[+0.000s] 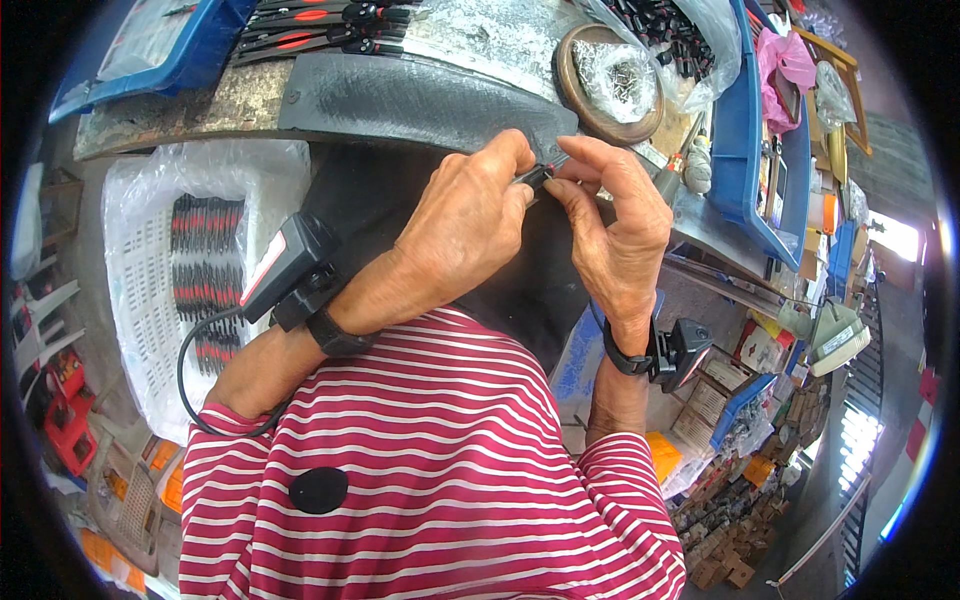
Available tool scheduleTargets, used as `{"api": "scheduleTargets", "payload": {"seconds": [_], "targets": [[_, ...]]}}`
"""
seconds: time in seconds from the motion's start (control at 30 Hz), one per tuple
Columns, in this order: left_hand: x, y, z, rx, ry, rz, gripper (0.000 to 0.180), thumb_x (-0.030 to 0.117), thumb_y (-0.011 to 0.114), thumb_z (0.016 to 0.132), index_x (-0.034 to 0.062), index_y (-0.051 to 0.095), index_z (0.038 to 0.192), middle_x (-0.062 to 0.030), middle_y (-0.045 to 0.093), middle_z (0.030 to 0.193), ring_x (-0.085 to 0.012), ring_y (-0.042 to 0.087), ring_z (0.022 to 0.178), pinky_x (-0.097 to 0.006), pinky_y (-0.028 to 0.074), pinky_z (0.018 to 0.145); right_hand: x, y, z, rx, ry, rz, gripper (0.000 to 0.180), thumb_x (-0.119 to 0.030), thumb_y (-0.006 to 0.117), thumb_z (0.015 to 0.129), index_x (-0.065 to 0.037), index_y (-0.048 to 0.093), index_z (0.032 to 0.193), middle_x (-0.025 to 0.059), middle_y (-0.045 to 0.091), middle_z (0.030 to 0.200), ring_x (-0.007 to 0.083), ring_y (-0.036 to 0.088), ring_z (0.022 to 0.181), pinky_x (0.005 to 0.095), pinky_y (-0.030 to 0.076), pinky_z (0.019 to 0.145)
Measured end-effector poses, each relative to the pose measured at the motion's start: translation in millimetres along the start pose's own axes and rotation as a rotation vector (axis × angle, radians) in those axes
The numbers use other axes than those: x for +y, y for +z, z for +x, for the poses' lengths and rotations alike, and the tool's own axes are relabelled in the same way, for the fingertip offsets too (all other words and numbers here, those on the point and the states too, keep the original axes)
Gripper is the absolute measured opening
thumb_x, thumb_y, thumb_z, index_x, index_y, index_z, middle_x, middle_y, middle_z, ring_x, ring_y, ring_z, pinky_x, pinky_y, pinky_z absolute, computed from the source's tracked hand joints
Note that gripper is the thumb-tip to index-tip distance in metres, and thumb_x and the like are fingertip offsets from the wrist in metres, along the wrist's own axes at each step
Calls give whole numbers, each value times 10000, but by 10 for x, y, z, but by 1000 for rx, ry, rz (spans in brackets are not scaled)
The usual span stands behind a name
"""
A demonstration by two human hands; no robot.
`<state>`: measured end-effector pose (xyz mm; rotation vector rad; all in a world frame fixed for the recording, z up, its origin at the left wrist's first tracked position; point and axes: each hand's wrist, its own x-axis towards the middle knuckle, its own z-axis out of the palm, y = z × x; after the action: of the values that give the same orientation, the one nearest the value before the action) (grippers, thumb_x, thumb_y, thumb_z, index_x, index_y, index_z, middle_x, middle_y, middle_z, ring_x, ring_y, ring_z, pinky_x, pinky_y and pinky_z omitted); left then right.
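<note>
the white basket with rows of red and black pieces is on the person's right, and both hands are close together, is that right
No: in the head view, the white basket with rows of red and black pieces is on the person's left. The left hand and right hand are close together.

The tabletop has a worn, mottled surface. A blue bin is located at its left end. A second blue bin extends along the right edge. A pink plastic bag is positioned at this bin's far end. Beyond the left edge, lower down, is a red plastic object; beyond the right edge are piled brown cartons.
</note>
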<state>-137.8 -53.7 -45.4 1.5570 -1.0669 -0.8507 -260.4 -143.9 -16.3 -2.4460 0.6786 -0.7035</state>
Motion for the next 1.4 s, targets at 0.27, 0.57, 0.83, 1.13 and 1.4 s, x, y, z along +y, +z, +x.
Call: {"api": "scheduleTargets", "payload": {"seconds": [0.27, 0.57, 0.83, 1.13, 1.4], "targets": [[11, 21, -20, 0, -15, 134, 151, -8, 517, 812, -49, 499, 956, -202, 584, 688, -286, 610, 617, -335, 455, 563, 8, 3, -1, -23, 2, -31, 353, 113, 651, 696, -22, 605, 1020, 66, 618, 752, 137, 613, 684, 257, 479, 632], [21, 40, -34, -14, -17, 224, 193, 4, 531, 806, -48, 514, 992, -264, 609, 823, -396, 620, 797, -408, 489, 669, 30, 14, -21, -27, 21, -30, 360, 105, 650, 699, -22, 595, 1031, 67, 625, 749, 140, 615, 678, 261, 480, 634], [3, 73, -49, 18, 24, 252, 198, 0, 546, 797, -49, 523, 987, -257, 616, 814, -394, 621, 789, -412, 497, 672, 25, 25, -47, -22, 58, -6, 354, 113, 637, 705, -18, 588, 1029, 63, 621, 742, 129, 611, 673, 252, 476, 632], [-9, 99, -78, 24, 84, 245, 186, -18, 552, 792, -50, 527, 974, -252, 612, 790, -393, 621, 773, -408, 499, 646, 12, 52, -81, 22, 159, 86, 333, 91, 642, 721, -14, 582, 1031, 50, 625, 734, 91, 590, 681, 227, 463, 642], [61, 17, -55, -12, 11, 89, 153, -11, 545, 813, -56, 521, 957, -154, 627, 730, -180, 608, 613, -278, 468, 549, 14, 34, -102, 42, 409, 421, 319, -1, 661, 764, 18, 541, 1059, 22, 584, 675, 54, 534, 625, 212, 434, 599]]}}
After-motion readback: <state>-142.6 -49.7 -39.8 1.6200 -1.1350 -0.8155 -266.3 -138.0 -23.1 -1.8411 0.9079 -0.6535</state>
